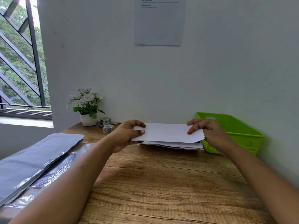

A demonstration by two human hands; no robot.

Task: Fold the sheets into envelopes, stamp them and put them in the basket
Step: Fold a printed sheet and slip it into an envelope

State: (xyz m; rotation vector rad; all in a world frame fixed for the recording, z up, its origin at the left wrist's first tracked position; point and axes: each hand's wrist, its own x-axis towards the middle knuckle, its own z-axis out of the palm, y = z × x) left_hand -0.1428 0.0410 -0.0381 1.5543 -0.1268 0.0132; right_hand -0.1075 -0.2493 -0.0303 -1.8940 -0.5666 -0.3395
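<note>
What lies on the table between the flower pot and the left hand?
A roll of tape, a second roll and a pen, in the head view.

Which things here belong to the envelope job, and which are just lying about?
Job: white sheet, pinched by left hand and right hand; paper stack beneath; green basket; tape rolls, perhaps.
Lying about: potted flowers; pen; plastic sleeves; wall notice.
</note>
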